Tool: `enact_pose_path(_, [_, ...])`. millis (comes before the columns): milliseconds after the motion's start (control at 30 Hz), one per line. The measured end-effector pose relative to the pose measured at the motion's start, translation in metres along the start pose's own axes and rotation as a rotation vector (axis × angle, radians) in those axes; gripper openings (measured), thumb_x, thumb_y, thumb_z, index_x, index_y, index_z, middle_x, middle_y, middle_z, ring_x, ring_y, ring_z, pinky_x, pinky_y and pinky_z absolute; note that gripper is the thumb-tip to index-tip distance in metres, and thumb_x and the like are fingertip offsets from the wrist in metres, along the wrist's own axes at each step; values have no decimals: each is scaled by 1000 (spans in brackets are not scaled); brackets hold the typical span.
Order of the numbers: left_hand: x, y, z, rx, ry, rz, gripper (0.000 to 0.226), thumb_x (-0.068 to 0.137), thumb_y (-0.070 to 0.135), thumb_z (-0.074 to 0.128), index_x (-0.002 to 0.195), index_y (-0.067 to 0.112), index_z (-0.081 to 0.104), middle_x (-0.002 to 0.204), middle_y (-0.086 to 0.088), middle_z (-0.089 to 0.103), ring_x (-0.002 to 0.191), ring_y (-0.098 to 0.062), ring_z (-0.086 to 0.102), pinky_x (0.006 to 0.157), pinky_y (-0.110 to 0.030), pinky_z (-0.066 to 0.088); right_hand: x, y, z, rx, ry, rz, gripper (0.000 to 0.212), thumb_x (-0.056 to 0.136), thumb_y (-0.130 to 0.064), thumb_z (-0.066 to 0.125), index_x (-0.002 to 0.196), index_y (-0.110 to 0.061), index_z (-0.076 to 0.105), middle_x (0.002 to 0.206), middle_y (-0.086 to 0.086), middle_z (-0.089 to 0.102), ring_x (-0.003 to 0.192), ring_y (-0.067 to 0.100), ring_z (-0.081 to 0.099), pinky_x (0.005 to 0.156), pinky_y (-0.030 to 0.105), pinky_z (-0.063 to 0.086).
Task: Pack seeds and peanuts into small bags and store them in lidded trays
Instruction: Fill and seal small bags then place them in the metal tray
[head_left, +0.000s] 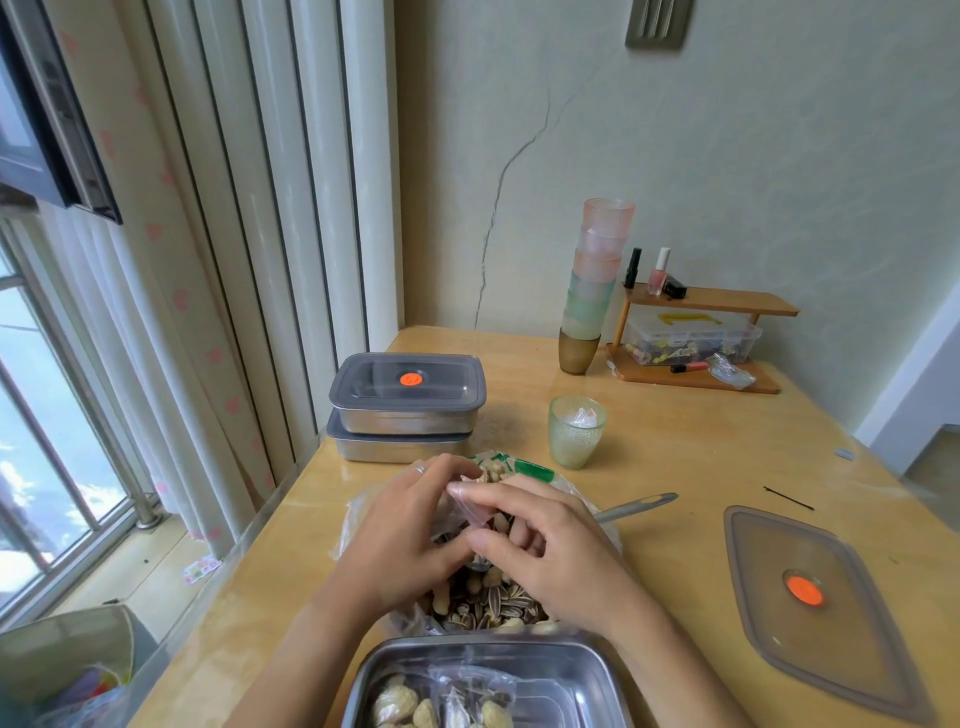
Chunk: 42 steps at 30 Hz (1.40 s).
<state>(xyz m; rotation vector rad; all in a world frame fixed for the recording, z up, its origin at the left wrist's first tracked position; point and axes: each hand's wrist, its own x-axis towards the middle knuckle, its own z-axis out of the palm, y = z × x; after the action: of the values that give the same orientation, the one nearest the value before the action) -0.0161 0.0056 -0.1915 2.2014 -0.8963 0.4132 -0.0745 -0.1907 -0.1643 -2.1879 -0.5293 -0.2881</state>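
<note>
Nearest the camera, an open steel tray (563, 691) sat at the table (675, 467) edge. It held filled small bags (457, 699) of peanuts and seeds, lying in its L half.

Just beyond it lay a large clear bag (488, 610), mouth open, w/ striped sunflower seeds and peanuts mixed inside.

Both hands worked over that large bag. L hand (400, 530), ring on one finger, had its fingers curled and pinched one side of a small clear bag (467, 506). R hand (550, 545) pinched the opposite side btwn thumb and forefinger. Peanuts showed under the R fingers; whether they were inside the small bag could not be determined.

A metal spoon handle (639, 506) projected to the R from behind the R hand.

A loose grey lid (779, 545) w/ an orange dot lay flat on the table, well apart to the R. A black hairpin (787, 498) lay beyond it.

Further back stood a green cup (576, 436) w/ clear plastic inside. To its L, two lidded trays (410, 418) were stacked.

At the wall stood a tall stack of tumblers (597, 280) and a wooden shelf (722, 301) carrying nail polish bottles, w/ a clear box under its top board
</note>
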Motion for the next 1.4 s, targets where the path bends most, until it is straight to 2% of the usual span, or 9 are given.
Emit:
enact_pose_path(133, [0,-5,-8,58,-26,-20,40,88,50,69,121,35,51,96,19,63,85,-1,55,74,-30,48,0,4,-12,1,-89,10,43,101,-34,65,138,-55,57,109,-9,60,66,14,53,69,14,43])
enact_pose_path(367, [-1,-9,-5,103,-10,-45,44,89,74,54,113,37,57,102,28,59,98,7,53,97,-38,40,-1,-4,-14,-19,-97,43,34,100,-47,60,133,-55,56,113,-15,60,68,11,62,66,20,52])
enact_pose_path(500, [-4,-15,-5,104,85,-143,53,85,82,48,111,36,57,100,28,59,96,4,53,97,-34,34,2,16,-36,-160,435,219,13,98,-32,62,108,-29,69,104,-13,67,87,5,67,72,17,54])
enact_pose_path(600, [-7,-16,-4,123,149,-198,47,85,76,48,108,36,57,105,23,52,103,-2,46,95,-34,31,-5,41,-65,-305,843,607,25,94,-16,66,118,-12,63,122,16,62,118,37,55,99,42,45])
enact_pose_path(733, [-9,-21,0,162,162,-303,43,83,75,47,103,38,56,118,10,46,116,-13,37,96,-35,30,-11,62,-80,-7,743,1027,46,97,-19,63,138,-5,46,138,24,50,125,42,52,100,44,42])
enact_pose_path(833, [-12,-22,1,150,125,-390,45,87,70,57,112,33,63,127,4,50,124,-18,41,102,-41,34,-11,63,-78,419,728,934,12,96,-7,60,104,0,63,90,16,62,70,23,58,74,36,47])
enact_pose_path(933, [-13,-18,-1,112,145,-465,52,93,58,63,132,23,63,132,-1,57,128,-21,48,110,-47,36,-11,47,-76,698,720,771,9,101,-6,60,98,0,66,86,10,61,70,16,52,73,29,49])
enact_pose_path(1133, [-6,-7,-14,40,151,-466,38,86,64,56,89,27,68,87,13,69,85,-7,63,79,-37,54,-11,12,-68,502,473,553,11,102,-11,60,113,-10,62,87,10,61,78,21,58,78,36,51])
enact_pose_path(1400, [-1,9,-32,-84,88,-438,19,94,42,70,95,24,75,90,11,75,84,1,67,74,-22,53,-25,-21,-75,500,190,424,25,108,-16,50,111,3,66,77,11,67,69,22,67,64,27,55])
